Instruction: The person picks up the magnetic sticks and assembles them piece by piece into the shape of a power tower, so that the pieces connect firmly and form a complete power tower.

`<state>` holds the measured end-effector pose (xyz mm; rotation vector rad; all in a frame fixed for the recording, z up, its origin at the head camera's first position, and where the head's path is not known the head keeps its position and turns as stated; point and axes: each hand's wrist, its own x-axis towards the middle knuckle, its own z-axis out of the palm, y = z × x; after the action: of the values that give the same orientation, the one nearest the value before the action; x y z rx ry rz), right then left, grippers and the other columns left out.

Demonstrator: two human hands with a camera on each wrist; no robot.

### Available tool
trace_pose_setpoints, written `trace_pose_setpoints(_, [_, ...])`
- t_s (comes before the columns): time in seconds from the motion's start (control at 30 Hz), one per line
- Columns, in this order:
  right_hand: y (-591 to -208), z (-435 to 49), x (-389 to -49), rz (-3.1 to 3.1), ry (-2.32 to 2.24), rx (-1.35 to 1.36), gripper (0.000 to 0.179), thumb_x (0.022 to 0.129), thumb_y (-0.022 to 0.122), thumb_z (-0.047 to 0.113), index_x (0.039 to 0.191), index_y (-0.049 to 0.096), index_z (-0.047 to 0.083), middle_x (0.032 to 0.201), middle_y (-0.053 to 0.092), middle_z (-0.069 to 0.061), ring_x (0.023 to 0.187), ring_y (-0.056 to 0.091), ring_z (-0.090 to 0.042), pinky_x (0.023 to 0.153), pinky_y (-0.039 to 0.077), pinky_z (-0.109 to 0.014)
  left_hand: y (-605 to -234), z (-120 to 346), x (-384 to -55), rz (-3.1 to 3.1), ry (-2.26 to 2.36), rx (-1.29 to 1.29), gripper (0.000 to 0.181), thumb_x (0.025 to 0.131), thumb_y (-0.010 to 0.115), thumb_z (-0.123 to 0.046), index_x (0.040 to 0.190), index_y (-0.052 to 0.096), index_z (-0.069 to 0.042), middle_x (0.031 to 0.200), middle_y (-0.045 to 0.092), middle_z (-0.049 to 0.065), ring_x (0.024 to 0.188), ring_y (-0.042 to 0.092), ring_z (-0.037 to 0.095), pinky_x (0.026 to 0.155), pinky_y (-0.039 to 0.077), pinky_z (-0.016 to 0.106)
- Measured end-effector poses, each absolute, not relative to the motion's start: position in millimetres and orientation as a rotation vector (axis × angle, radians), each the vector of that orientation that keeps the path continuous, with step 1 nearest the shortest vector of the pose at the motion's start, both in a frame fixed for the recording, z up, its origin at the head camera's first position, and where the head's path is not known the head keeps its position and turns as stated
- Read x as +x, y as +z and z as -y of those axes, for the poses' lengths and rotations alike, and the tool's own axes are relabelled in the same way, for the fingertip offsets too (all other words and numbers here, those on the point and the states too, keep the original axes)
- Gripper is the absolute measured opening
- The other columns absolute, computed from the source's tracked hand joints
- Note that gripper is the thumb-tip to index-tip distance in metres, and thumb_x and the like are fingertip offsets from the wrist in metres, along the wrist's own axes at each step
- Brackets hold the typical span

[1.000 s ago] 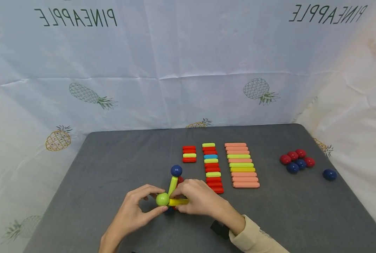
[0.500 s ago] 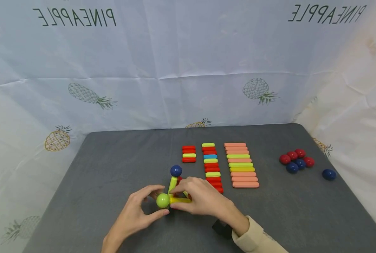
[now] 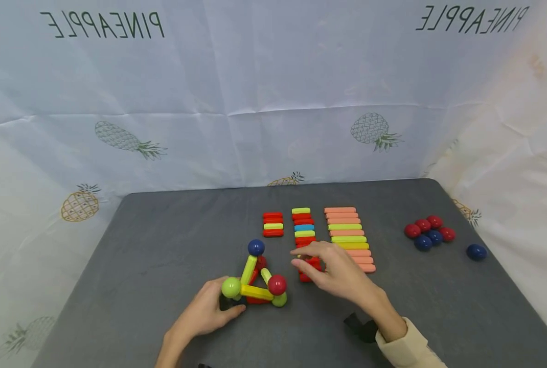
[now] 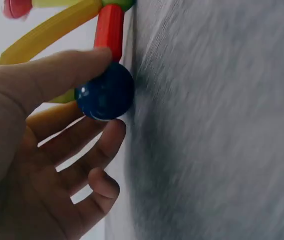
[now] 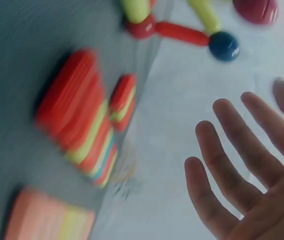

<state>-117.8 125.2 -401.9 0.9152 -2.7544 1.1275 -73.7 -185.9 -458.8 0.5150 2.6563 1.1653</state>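
Note:
A toy building-set structure of rods and balls stands on the dark table, with a yellow rod (image 3: 256, 292) across its front between a green ball (image 3: 231, 287) and a red ball (image 3: 277, 284). A blue ball (image 3: 256, 248) tops its far corner. At the structure's lower left, my left hand (image 3: 205, 309) holds another blue ball (image 4: 106, 92) between thumb and fingers, close to the tabletop. My right hand (image 3: 342, 271), fingers apart and holding nothing, hovers right of the structure, overlapping the short red rods (image 3: 312, 263) in the head view.
A small stack of red and lime rods (image 3: 273, 225) lies behind the structure. Longer pink and yellow rods (image 3: 347, 232) are lined up further right. Several red and blue balls (image 3: 423, 243) cluster near the right edge, with one blue ball (image 3: 476, 252) apart.
My right hand has let go of the front yellow rod and moved right, uncovering the red ball at its end. My left hand stays by the structure's left corner.

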Motion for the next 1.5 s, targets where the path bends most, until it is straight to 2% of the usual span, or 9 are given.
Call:
trace_pose_setpoints(0.27, [-416, -170, -126, 2.949, 0.851, 0.715, 0.021, 0.088, 0.08, 0.014, 0.109, 0.078, 0.009, 0.101, 0.078, -0.002, 0.089, 0.072, -0.018, 0.073, 0.061, -0.036, -455, 197, -71, -2.922, 1.105, 0.124, 0.028, 0.085, 0.08, -0.008, 0.111, 0.067, -0.006, 0.1, 0.069, 0.006, 0.085, 0.065, 0.013, 0.072, 0.055, 0.027])
trace_pose_setpoints(0.4, [-424, -184, -127, 3.064, 0.694, 0.618, 0.024, 0.085, 0.083, 0.015, 0.108, 0.079, 0.01, 0.098, 0.077, -0.001, 0.087, 0.07, -0.017, 0.072, 0.059, -0.037, -450, 197, -66, -2.832, 1.028, 0.102, 0.07, 0.082, 0.085, -0.025, 0.138, 0.053, 0.002, 0.132, 0.06, 0.021, 0.117, 0.06, 0.034, 0.098, 0.054, 0.051])
trace_pose_setpoints(0.5, [-429, -190, -128, 3.131, 0.627, 0.589, 0.023, 0.083, 0.085, 0.015, 0.105, 0.08, 0.011, 0.094, 0.075, 0.001, 0.082, 0.064, -0.014, 0.07, 0.057, -0.036, -446, 190, -62, -2.692, 1.031, 0.078, 0.111, 0.076, 0.088, -0.042, 0.156, 0.028, 0.006, 0.159, 0.032, 0.03, 0.138, 0.036, 0.047, 0.111, 0.037, 0.069])
trace_pose_setpoints(0.57, [-430, -191, -128, 3.159, 0.626, 0.586, 0.024, 0.08, 0.087, 0.012, 0.103, 0.08, 0.011, 0.093, 0.074, 0.001, 0.081, 0.062, -0.012, 0.069, 0.057, -0.036, -447, 181, -61, -2.66, 1.057, 0.008, 0.125, 0.073, 0.089, -0.05, 0.159, 0.018, 0.006, 0.164, 0.02, 0.031, 0.14, 0.026, 0.05, 0.113, 0.03, 0.072])
trace_pose_setpoints(0.63, [-431, -191, -128, 3.174, 0.614, 0.585, 0.025, 0.078, 0.088, 0.01, 0.101, 0.08, 0.011, 0.092, 0.074, 0.001, 0.081, 0.063, -0.013, 0.07, 0.058, -0.036, -450, 170, -60, -2.695, 1.072, -0.071, 0.131, 0.069, 0.09, -0.053, 0.158, 0.016, 0.008, 0.161, 0.022, 0.032, 0.134, 0.026, 0.049, 0.112, 0.031, 0.071])
trace_pose_setpoints(0.8, [-435, -191, -127, 3.125, 0.542, 0.6, 0.028, 0.074, 0.09, 0.005, 0.101, 0.08, 0.007, 0.092, 0.076, -0.002, 0.079, 0.065, -0.014, 0.067, 0.059, -0.032, -462, 148, -60, -2.78, 1.092, -0.248, 0.132, 0.063, 0.093, -0.055, 0.152, 0.019, 0.009, 0.148, 0.033, 0.033, 0.134, 0.025, 0.05, 0.112, 0.024, 0.07])
trace_pose_setpoints(1.0, [-441, -197, -125, 3.089, 0.593, 0.648, 0.021, 0.08, 0.087, 0.01, 0.098, 0.078, 0.004, 0.087, 0.074, -0.002, 0.068, 0.055, -0.007, 0.056, 0.043, -0.018, -463, 143, -61, -2.797, 1.052, -0.307, 0.129, 0.062, 0.092, -0.057, 0.149, 0.023, 0.01, 0.141, 0.038, 0.03, 0.133, 0.026, 0.048, 0.106, 0.027, 0.068])
trace_pose_setpoints(1.13, [-441, -204, -123, 3.119, 0.698, 0.698, 0.019, 0.081, 0.085, 0.012, 0.098, 0.08, 0.005, 0.082, 0.066, 0.002, 0.07, 0.052, -0.005, 0.061, 0.047, -0.02, -459, 149, -61, -2.774, 1.037, -0.213, 0.127, 0.061, 0.094, -0.055, 0.151, 0.028, 0.005, 0.146, 0.042, 0.026, 0.133, 0.029, 0.045, 0.097, 0.03, 0.061])
trace_pose_setpoints(1.5, [-439, -204, -127, 3.208, 0.865, 0.713, 0.012, 0.085, 0.082, 0.009, 0.097, 0.079, 0.004, 0.091, 0.078, -0.003, 0.068, 0.056, -0.003, 0.061, 0.05, -0.02, -456, 163, -68, -2.623, 1.118, 0.232, 0.109, 0.066, 0.095, -0.041, 0.156, 0.04, -0.013, 0.155, 0.05, 0.011, 0.139, 0.04, 0.035, 0.089, 0.03, 0.054])
